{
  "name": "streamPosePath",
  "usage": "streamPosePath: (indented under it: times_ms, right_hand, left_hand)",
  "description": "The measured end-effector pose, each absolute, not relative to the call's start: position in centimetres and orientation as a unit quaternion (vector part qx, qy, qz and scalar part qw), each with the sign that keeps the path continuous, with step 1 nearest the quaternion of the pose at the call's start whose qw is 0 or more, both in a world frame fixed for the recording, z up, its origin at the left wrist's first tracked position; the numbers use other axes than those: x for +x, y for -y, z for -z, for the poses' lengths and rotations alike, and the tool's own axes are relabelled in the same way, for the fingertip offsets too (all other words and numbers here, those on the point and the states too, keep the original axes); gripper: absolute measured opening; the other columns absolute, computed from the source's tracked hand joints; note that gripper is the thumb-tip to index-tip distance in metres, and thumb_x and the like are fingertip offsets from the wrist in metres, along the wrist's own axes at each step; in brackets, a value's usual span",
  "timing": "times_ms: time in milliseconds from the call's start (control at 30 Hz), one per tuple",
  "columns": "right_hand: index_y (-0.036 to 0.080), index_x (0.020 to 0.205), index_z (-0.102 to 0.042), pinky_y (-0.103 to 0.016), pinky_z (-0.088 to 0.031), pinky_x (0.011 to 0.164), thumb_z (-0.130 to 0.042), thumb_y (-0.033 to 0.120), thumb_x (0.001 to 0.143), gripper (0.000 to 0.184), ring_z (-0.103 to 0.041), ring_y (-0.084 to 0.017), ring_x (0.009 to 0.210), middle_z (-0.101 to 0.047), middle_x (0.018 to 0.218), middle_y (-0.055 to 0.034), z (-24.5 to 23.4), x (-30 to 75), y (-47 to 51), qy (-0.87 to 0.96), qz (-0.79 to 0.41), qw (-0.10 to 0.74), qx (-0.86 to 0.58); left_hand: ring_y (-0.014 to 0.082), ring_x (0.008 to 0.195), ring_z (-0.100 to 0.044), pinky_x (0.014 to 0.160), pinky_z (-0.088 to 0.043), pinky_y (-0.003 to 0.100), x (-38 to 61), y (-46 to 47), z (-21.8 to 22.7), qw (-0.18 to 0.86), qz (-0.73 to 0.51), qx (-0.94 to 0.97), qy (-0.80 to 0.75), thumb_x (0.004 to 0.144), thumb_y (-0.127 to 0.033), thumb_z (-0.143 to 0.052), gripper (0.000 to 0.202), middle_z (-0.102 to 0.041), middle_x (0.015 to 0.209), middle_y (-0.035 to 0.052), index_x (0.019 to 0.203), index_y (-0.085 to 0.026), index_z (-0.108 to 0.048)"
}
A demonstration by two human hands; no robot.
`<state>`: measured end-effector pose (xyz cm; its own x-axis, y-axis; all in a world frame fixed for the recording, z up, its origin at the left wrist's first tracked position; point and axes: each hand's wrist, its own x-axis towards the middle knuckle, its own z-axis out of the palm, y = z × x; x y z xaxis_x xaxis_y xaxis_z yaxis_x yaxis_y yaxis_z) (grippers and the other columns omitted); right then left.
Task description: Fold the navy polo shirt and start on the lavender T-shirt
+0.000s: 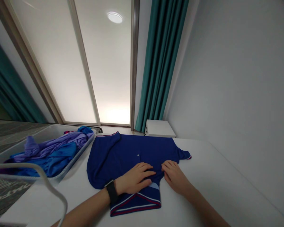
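A navy blue polo shirt [153, 146] lies spread on the white table [210, 176]. Its collar, striped in red and white, points towards me, and a small white button shows on its front. My left hand [136, 178], with a black watch on the wrist, rests flat on the shirt just beyond the collar, fingers spread. At the shirt's right edge, my right hand [176, 177] has its fingers curled and closed on the fabric. The fingertips of the right hand are partly hidden.
To the left stands a translucent plastic bin [72, 164] heaped with purple and blue clothes [54, 148]. A pale curved tube [49, 186] crosses the lower left. A small white cabinet [160, 127] is behind the table, with a wall [239, 94] along the right.
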<state>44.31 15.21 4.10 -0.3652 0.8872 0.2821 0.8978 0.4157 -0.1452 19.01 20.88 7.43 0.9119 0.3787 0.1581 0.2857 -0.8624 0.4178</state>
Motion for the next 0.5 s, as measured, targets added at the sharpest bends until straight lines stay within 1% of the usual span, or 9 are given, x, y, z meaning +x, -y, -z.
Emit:
streamPosePath:
  times_ms: [33, 100, 233, 300, 367, 433, 500]
  right_hand:
    - [0.021, 0.093, -0.059, -0.037, -0.038, 0.091, -0.043, 0.001, 0.082, 0.028, -0.051, -0.023, 0.104, -0.062, 0.101, -0.0062, -4.2, 44.5, -14.8, 0.825, 0.023, 0.150, -0.545]
    - [0.021, 0.088, -0.057, -0.036, -0.038, 0.087, -0.044, 0.001, 0.081, 0.024, -0.051, -0.022, 0.099, -0.061, 0.096, -0.0053, -4.5, 44.9, -14.2, 0.820, 0.037, 0.136, -0.554]
    - [0.020, 0.083, -0.056, -0.034, -0.037, 0.079, -0.044, 0.002, 0.082, 0.022, -0.050, -0.021, 0.088, -0.058, 0.089, -0.0045, -4.9, 45.3, -13.6, 0.804, 0.056, 0.141, -0.575]
    - [0.020, 0.085, -0.057, -0.034, -0.038, 0.077, -0.042, 0.002, 0.084, 0.024, -0.050, -0.021, 0.084, -0.058, 0.089, -0.0052, -5.2, 44.8, -13.5, 0.797, 0.058, 0.154, -0.580]
    - [0.019, 0.089, -0.059, -0.034, -0.040, 0.077, -0.039, 0.000, 0.084, 0.028, -0.051, -0.021, 0.084, -0.058, 0.089, -0.0057, -5.6, 43.9, -13.2, 0.806, 0.037, 0.162, -0.568]
    - [0.020, 0.093, -0.060, -0.034, -0.042, 0.079, -0.039, -0.003, 0.081, 0.033, -0.053, -0.020, 0.087, -0.060, 0.092, -0.0058, -6.0, 42.9, -12.5, 0.829, -0.005, 0.154, -0.538]
    - [0.021, 0.103, -0.061, -0.035, -0.043, 0.084, -0.040, -0.005, 0.076, 0.043, -0.054, -0.021, 0.096, -0.060, 0.103, -0.0070, -6.1, 41.9, -11.6, 0.846, -0.039, 0.144, -0.511]
  left_hand:
    - [0.0216, 0.131, -0.046, 0.115, -0.029, 0.041, 18.9, -21.0, -7.5, 0.201, -0.123, 0.955, -0.181, 0.100, -0.037, -0.034, 0.042, -0.052, 0.141, 0.0066, 0.137, -0.027, -0.053]
    - [0.0220, 0.130, -0.047, 0.116, -0.029, 0.042, 18.7, -21.3, -7.2, 0.198, -0.127, 0.951, -0.198, 0.100, -0.037, -0.034, 0.041, -0.054, 0.140, 0.0071, 0.134, -0.026, -0.055]
    - [0.0265, 0.137, -0.040, 0.117, -0.024, 0.049, 18.2, -21.6, -6.3, 0.171, -0.117, 0.956, -0.208, 0.096, -0.041, -0.045, 0.045, -0.046, 0.147, 0.0077, 0.138, -0.026, -0.051]
    - [0.0281, 0.139, -0.037, 0.118, -0.021, 0.051, 18.0, -21.5, -6.1, 0.164, -0.111, 0.960, -0.198, 0.093, -0.043, -0.050, 0.051, -0.042, 0.150, 0.0084, 0.141, -0.026, -0.047]
    - [0.0279, 0.138, -0.038, 0.117, -0.023, 0.050, 17.7, -21.6, -6.4, 0.173, -0.113, 0.959, -0.194, 0.094, -0.042, -0.050, 0.051, -0.041, 0.151, 0.0090, 0.142, -0.026, -0.046]
    - [0.0260, 0.135, -0.042, 0.115, -0.028, 0.047, 17.2, -21.7, -7.2, 0.192, -0.133, 0.951, -0.202, 0.096, -0.038, -0.046, 0.043, -0.046, 0.147, 0.0091, 0.137, -0.025, -0.051]
    - [0.0240, 0.126, -0.048, 0.110, -0.035, 0.042, 16.4, -21.7, -8.3, 0.204, -0.162, 0.940, -0.221, 0.097, -0.034, -0.044, 0.035, -0.054, 0.135, 0.0093, 0.127, -0.023, -0.059]
